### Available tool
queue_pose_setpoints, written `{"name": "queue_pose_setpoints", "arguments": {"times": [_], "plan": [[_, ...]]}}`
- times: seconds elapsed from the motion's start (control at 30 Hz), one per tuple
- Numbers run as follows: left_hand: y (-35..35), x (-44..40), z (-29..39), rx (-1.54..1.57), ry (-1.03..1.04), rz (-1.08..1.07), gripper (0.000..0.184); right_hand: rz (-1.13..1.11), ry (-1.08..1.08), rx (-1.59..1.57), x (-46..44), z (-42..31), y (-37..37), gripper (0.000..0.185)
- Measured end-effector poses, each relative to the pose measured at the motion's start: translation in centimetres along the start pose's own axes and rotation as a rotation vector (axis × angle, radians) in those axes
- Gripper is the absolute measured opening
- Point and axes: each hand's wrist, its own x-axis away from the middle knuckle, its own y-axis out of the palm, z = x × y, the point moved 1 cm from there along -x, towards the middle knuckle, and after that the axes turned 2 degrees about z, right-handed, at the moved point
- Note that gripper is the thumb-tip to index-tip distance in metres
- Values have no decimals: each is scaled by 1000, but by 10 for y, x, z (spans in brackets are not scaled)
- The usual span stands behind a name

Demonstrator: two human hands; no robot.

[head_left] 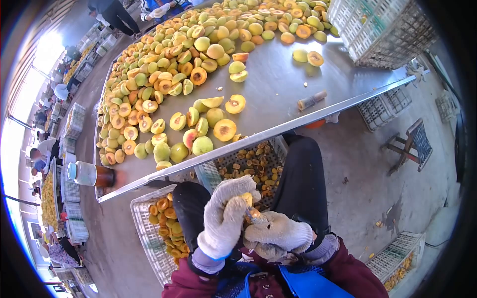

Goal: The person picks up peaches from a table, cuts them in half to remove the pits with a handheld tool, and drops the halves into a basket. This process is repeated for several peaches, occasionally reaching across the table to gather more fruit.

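Observation:
My left hand [227, 213], in a white knit glove, is closed around a yellow peach half [247, 199], mostly hidden by the fingers. Beside it my right hand [278, 233], in a soiled glove, grips a short hand tool [255, 215] with an orange-brown end against the fruit; its working tip cannot be made out. Both hands are close together over my lap. Below them, between my knees, a crate [208, 175] holds brown pits and scraps. Pitted peach halves [171, 223] fill part of a white crate [140, 208] by my left leg.
A metal table [278, 99] bears a large heap of halved peaches [164, 64]. On it lie a short tube-like object [312, 100] and a tilted white crate [380, 35]. A jar of brown liquid [92, 174] stands at its left corner. A stool [411, 146] is at right; people work at left.

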Motion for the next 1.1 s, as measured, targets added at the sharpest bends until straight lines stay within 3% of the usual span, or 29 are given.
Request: {"name": "queue_pose_setpoints", "arguments": {"times": [0.1, 0.17, 0.27, 0.33, 0.4, 0.47, 0.5, 0.53, 0.57, 0.6, 0.67, 0.7, 0.73, 0.77, 0.8, 0.87, 0.9, 0.93, 1.0, 1.03, 1.1], "plan": [[-6, -4, 1, 78, -57, -52, 44, -39, -47, -40, -4, 4, -7, 26], [-11, -9, 0, -387, 324, -148, 37, -192, -11, -169, -5, 10, -13, 24], [-5, -16, 7, -631, 480, -158, 32, -160, 13, -196, -4, 7, -12, 23], [-8, -19, 8, -616, 373, -204, 29, -122, 17, -170, -8, 10, -10, 23], [-11, -18, 3, -5, -390, -171, 27, -88, 26, -144, -10, 13, -14, 24], [-7, -17, 6, -110, -291, -162, 24, -276, 165, -392, -12, 17, -21, 25], [-6, -16, 10, -163, -245, -176, 24, -222, 215, -198, -7, 3, -17, 27], [-6, -17, 12, -218, -200, -194, 23, -224, 217, -201, -8, 8, -15, 27], [-6, -22, 12, -440, 41, -269, 25, -196, 75, -181, -10, 13, -15, 27], [-6, -26, 16, -439, 45, -266, 25, -168, -68, -156, -11, 15, -17, 26], [-4, -28, 26, -682, 320, -386, 25, -192, -79, -176, -13, 18, -20, 25], [-6, -29, 21, -683, 317, -386, 25, -218, -92, -196, -12, 20, -21, 23], [-9, -32, 13, -586, 461, -397, 29, -218, -94, -196, -11, 17, -18, 23], [-10, -33, 7, -484, 603, -408, 34, -315, -150, -290, -7, 12, -12, 22], [-9, -33, 1, -482, 603, -413, 34, -411, -206, -384, -5, 9, -8, 21], [-6, -25, -10, 60, 212, -363, 47, -312, -223, -302, -16, 25, -17, 23], [-5, -20, -10, 54, 85, -289, 56, -219, -236, -214, -20, 25, -18, 24], [-6, -19, -7, 52, 85, -287, 56, -221, -235, -213, -17, 19, -20, 24], [-5, -17, 1, 203, -171, -236, 30, -265, 92, -222, -8, 4, -20, 27], [-5, -16, 3, 155, -173, -193, 25, -40, -23, -16, -13, 6, -15, 25], [-3, -16, 0, 167, -271, -130, 25, -19, 45, -73, -7, 0, -5, 25]]}}
